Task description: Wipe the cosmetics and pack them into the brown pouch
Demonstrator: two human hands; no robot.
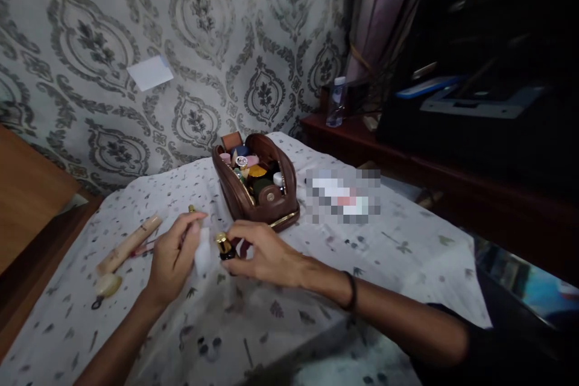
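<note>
My right hand (262, 253) grips a small dark bottle (227, 252) with a gold cap, just in front of the bag. My left hand (174, 256) is beside a white object (203, 253), its fingers curled and partly blurred; whether it holds anything is unclear. A small gold-tipped item (192, 208) shows just above the left fingers. The open brown bag (260, 211) stands behind my hands, filled with several small bottles and cosmetics.
A beige tube (129, 244) and a round cream-coloured item (107, 285) lie left on the patterned cloth (271, 338). A blurred-out object (344, 196) lies right of the bag. A clear bottle (335, 102) stands on the dark red furniture (316, 126).
</note>
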